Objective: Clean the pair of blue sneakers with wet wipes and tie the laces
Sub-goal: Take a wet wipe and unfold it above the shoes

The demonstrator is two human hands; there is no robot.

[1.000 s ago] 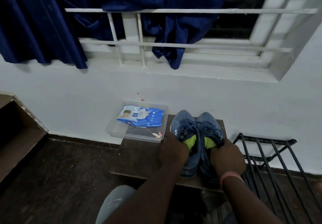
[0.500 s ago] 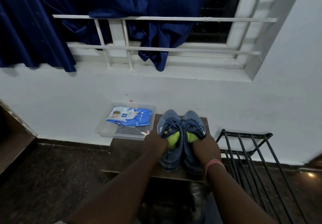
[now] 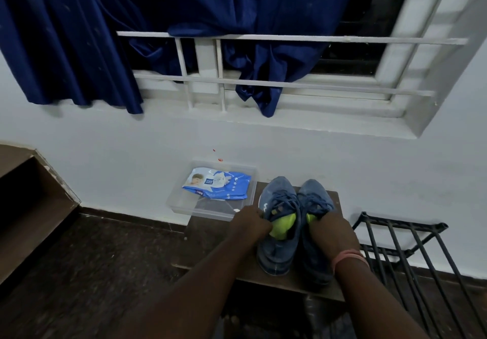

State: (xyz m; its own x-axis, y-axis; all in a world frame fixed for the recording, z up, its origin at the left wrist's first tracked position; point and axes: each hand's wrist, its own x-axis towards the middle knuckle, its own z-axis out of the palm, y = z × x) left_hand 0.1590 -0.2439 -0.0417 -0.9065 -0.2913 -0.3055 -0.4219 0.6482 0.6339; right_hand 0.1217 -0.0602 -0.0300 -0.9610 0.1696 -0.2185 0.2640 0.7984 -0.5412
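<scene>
Sneakers: the left sneaker [image 3: 278, 229] and the right sneaker [image 3: 315, 236] stand side by side, touching, toes toward the wall, on a small dark wooden stool [image 3: 210, 236].
Left hand [image 3: 250, 224]: fingers curled on the left sneaker's collar, beside its yellow-green lining.
Right hand [image 3: 333, 232]: grips the right sneaker's collar — a pink band on the wrist.
Wipes: a blue wet wipes pack [image 3: 217, 184] lies in a clear plastic tray [image 3: 184, 207], just left of the sneakers.
Surroundings: black wire rack [image 3: 400, 241] to the right — blue curtain [image 3: 79, 35] above.

Blue curtain [image 3: 79, 35], black wire rack [image 3: 411, 249]
</scene>
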